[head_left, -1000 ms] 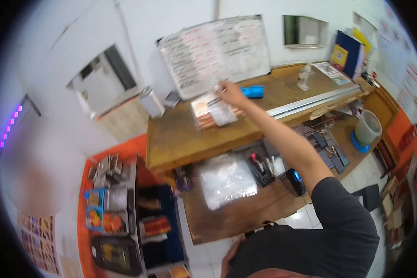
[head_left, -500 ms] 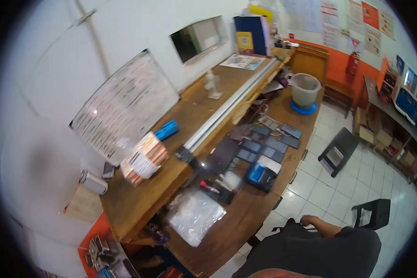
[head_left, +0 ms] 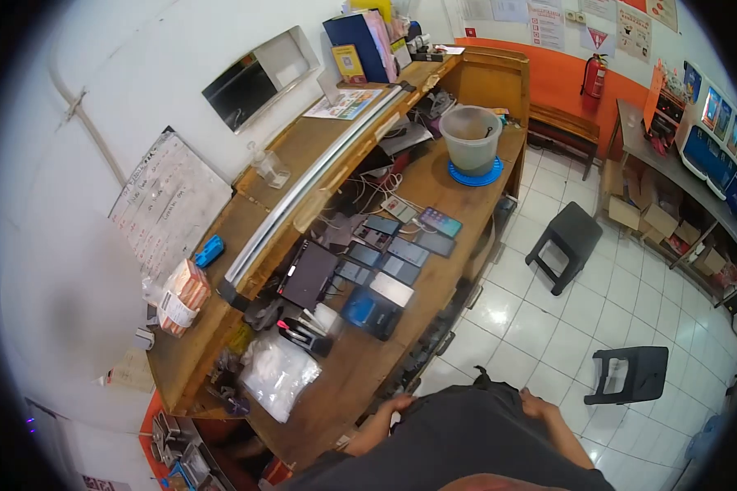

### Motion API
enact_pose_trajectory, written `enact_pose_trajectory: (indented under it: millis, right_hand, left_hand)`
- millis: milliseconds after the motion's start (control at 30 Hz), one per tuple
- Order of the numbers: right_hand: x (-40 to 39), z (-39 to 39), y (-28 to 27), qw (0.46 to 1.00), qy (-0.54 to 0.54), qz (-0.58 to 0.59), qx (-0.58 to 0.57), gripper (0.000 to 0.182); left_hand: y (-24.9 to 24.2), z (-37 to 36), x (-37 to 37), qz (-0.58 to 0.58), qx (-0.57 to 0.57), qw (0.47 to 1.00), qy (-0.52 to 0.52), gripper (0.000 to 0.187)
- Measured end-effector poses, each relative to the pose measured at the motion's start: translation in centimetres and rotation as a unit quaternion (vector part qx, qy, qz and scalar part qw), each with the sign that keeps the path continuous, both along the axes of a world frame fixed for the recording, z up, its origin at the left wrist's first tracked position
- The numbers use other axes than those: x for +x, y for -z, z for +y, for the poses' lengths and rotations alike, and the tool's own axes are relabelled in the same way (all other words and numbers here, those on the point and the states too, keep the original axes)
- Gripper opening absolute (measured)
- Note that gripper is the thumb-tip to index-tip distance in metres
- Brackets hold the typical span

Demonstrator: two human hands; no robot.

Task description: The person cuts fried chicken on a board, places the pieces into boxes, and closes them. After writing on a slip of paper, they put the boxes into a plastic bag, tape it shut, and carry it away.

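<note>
My left hand (head_left: 396,403) is low beside the front edge of the wooden desk (head_left: 381,364), close to the dark shirt (head_left: 458,442). A small whitish patch shows just below it; its fingers are too small to read. At the right side of the shirt's front, my right hand (head_left: 535,403) has its fingers curled in, and what they hold, if anything, is hidden. On the desk ahead lie several phones (head_left: 408,251), a blue-black boxy device (head_left: 372,311), a dark laptop-like panel (head_left: 309,274), a pen holder (head_left: 307,335) and clear plastic bags (head_left: 280,375).
A translucent bucket (head_left: 470,143) stands on a blue round mat (head_left: 477,173). The raised shelf (head_left: 213,286) bears a box (head_left: 183,299) and a blue tool-like object (head_left: 210,251). Two black stools (head_left: 567,241) stand on the tiled floor, near a side table (head_left: 635,135).
The view has shifted, so the desk appears farther left. My left hand has come into sight by the desk edge. My right hand remains close to the shirt front.
</note>
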State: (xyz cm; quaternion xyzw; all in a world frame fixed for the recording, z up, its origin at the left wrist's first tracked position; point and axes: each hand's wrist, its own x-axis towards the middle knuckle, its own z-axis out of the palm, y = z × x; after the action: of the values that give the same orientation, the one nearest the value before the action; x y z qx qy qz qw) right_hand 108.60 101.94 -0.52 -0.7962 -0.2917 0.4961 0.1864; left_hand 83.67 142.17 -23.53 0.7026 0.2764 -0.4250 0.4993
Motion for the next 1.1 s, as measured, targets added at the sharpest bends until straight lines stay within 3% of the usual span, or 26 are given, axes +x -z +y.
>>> enact_pose_trajectory:
  millis: [33,67,100,133,167,200,267,333,367,400,467,500,633,667,700,767,800,867,933,967,1033,1100]
  right_hand:
    - [0.4,-0.9,2.6,0.999,0.025,-0.044,0.019,0.040]
    - [0.9,-1.9,5.5,0.995,0.048,-0.086,0.036,0.037]
    - [1.3,-1.9,7.9,0.983,0.070,-0.131,0.106,0.032]
    - [1.2,-2.1,9.1,0.964,0.095,-0.176,0.177,0.028]
    - [1.1,-2.6,8.7,0.965,0.097,-0.173,0.174,0.028]
    - [0.9,-2.6,7.0,0.957,0.143,-0.178,0.178,0.027]
    - [0.9,-3.0,5.0,0.948,0.201,-0.176,0.175,0.026]
    - [0.7,-4.2,3.5,0.915,0.370,-0.001,0.159,0.023]
    - [0.8,-4.2,0.3,0.921,0.357,-0.023,0.155,0.025]
    - [0.2,-5.3,1.8,0.919,0.367,-0.021,0.146,0.025]
    - [-0.9,-7.5,5.8,0.881,0.431,-0.048,0.190,0.026]
    - [-1.2,-8.0,6.3,0.886,0.426,-0.062,0.170,0.028]
    - [-0.5,-8.9,5.5,0.872,0.449,-0.089,0.172,0.027]
    - [0.3,-9.0,5.8,0.871,0.453,-0.077,0.173,0.027]
    - [1.3,-9.1,5.7,0.873,0.451,-0.070,0.170,0.027]
    - [3.9,-9.1,5.1,0.882,0.438,-0.057,0.163,0.027]
    - [5.5,-9.0,4.7,0.888,0.429,-0.051,0.160,0.027]
    - [9.0,-9.0,3.8,0.901,0.404,-0.039,0.151,0.028]
    - [12.7,-9.1,2.4,0.917,0.372,-0.032,0.142,0.028]
    - [14.6,-9.1,1.5,0.926,0.352,-0.028,0.136,0.028]
    - [19.0,-8.7,-0.8,0.943,0.306,-0.022,0.131,0.028]
    - [23.7,-7.3,-4.7,0.958,0.240,-0.021,0.157,0.029]
  left_hand:
    - [2.9,-0.2,2.1,-0.099,0.068,0.992,0.030,0.078]
    - [-0.1,-0.9,5.3,-0.116,0.099,0.985,0.078,0.077]
    - [-2.5,-1.9,7.6,-0.134,0.116,0.982,0.060,0.075]
    - [-8.1,-2.7,10.7,-0.096,0.059,0.993,0.029,0.073]
    - [-11.9,-3.2,12.9,-0.100,0.080,0.991,0.047,0.070]
    - [-9.5,-2.8,13.6,-0.153,0.115,0.979,0.072,0.064]
    - [-8.4,-2.2,14.9,-0.143,0.080,0.986,0.012,0.061]
    - [-8.7,-2.2,15.0,-0.113,0.068,0.991,-0.009,0.061]
    - [-8.7,-2.3,15.1,-0.093,0.062,0.993,-0.042,0.061]
    - [-8.7,-2.5,15.1,-0.087,0.055,0.994,-0.032,0.061]
    - [-6.6,-2.1,14.3,-0.039,0.100,0.993,0.047,0.052]
    - [-5.5,-1.9,13.8,-0.015,0.111,0.991,0.077,0.049]
    - [0.2,-0.2,13.5,-0.048,0.024,0.966,0.253,0.041]
    - [1.7,-0.1,14.2,-0.063,0.001,0.965,0.254,0.039]
    - [2.9,-0.1,15.2,-0.073,-0.015,0.970,0.231,0.037]
    - [3.5,-0.8,20.0,-0.002,-0.038,0.998,-0.057,0.038]
    - [-2.5,-2.4,24.9,-0.055,0.075,0.990,0.102,0.039]
    - [-3.4,-1.5,30.5,-0.090,0.004,0.995,0.044,0.035]
    - [-7.4,-1.2,36.1,-0.036,-0.076,0.990,-0.117,0.025]
    - [-9.3,-0.8,38.2,-0.040,-0.080,0.988,-0.127,0.025]
    - [-12.1,1.3,42.6,-0.162,-0.126,0.950,-0.234,0.028]
    - [-13.1,6.3,47.4,-0.344,-0.136,0.888,-0.274,0.029]
